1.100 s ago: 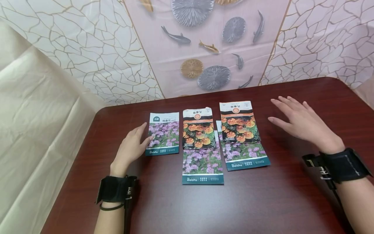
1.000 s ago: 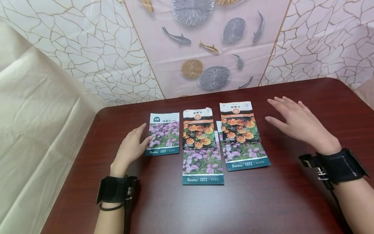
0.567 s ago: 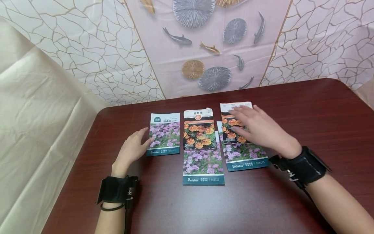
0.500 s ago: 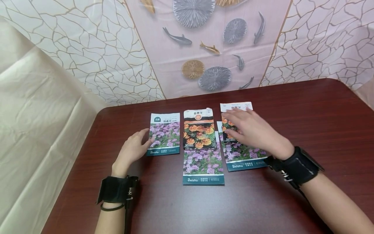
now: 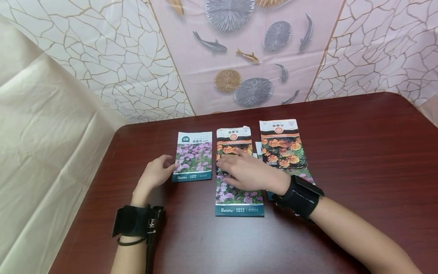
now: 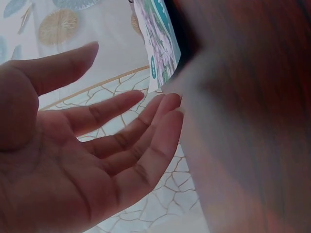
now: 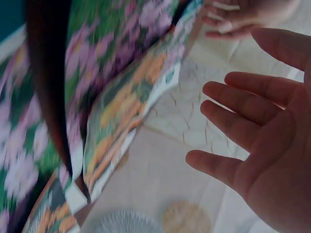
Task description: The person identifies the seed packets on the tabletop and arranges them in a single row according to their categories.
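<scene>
Five-petalled purple flowers cover the left seed packet [image 5: 194, 156]; my left hand [image 5: 155, 173] lies at its left edge, fingers loosely bent and holding nothing. In the left wrist view the palm and fingers [image 6: 165, 136] face that packet [image 6: 160, 43]. My right hand [image 5: 251, 171] is over the middle pair, partly hiding an orange marigold packet [image 5: 233, 142] and the purple packet [image 5: 226, 196] beneath it. Spread fingers [image 7: 238, 126] show nothing gripped in the right wrist view. Another marigold packet [image 5: 282, 146] overlaps a purple packet [image 5: 304, 173] at right, partly behind the right wrist.
The packets lie on a dark reddish wooden table [image 5: 205, 247]. Behind it hangs a patterned cloth [image 5: 253, 91] with fish and round motifs. A cream cloth [image 5: 44, 152] drapes along the left side. Both wrists carry black straps [image 5: 131, 220].
My right hand has swept left from beside the right packets, across the right marigold packet, to the middle pair. The left hand and the packets stay about where they were.
</scene>
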`<move>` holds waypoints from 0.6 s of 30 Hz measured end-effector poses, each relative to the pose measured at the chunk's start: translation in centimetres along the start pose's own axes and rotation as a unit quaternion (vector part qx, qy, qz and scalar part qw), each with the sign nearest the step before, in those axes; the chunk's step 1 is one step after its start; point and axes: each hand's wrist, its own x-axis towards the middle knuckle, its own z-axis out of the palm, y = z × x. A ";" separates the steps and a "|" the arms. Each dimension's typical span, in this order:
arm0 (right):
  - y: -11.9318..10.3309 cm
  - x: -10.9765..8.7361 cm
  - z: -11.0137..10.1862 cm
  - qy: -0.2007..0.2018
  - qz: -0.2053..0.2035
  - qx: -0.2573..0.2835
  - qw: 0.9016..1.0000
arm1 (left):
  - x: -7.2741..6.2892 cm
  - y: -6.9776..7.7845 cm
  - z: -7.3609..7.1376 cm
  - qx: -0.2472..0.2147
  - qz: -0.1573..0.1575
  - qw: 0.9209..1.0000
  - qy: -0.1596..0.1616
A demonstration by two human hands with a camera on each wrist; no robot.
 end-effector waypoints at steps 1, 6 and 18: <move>-0.2 0.3 0.2 -0.011 -0.004 0.000 1.000 | 0.0 -0.1 0.0 -0.003 -0.005 1.000 -0.002; -1.0 1.4 1.4 -0.064 -0.015 0.009 0.998 | 0.1 -0.2 0.0 -0.018 -0.019 0.999 -0.023; -1.4 2.0 2.2 -0.118 -0.022 0.030 0.992 | 0.5 -0.2 0.4 -0.105 -0.077 0.990 -0.056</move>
